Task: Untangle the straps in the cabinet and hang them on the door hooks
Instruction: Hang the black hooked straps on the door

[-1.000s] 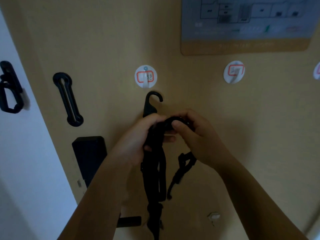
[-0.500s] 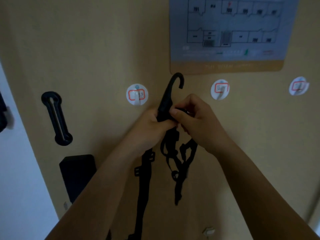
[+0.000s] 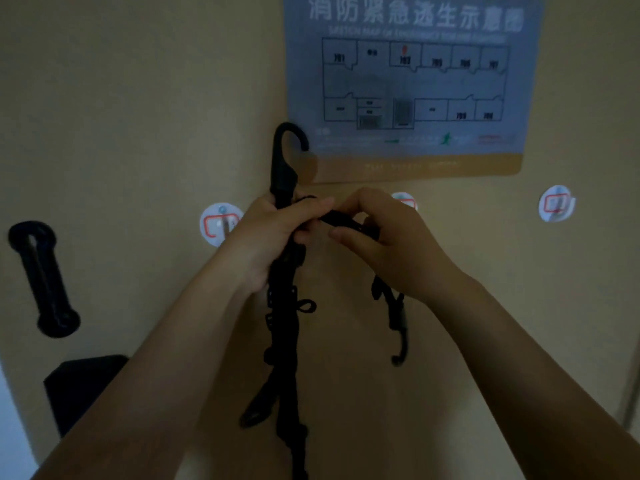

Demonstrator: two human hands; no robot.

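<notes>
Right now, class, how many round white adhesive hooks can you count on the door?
3: left hook beside the left hand, middle hook mostly hidden behind the right hand, right hook.

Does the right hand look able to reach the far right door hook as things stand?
Probably yes. The far right door hook sits bare with open door between it and the right hand, though that hand is pinching the black strap, also gripped by the left hand.
</notes>
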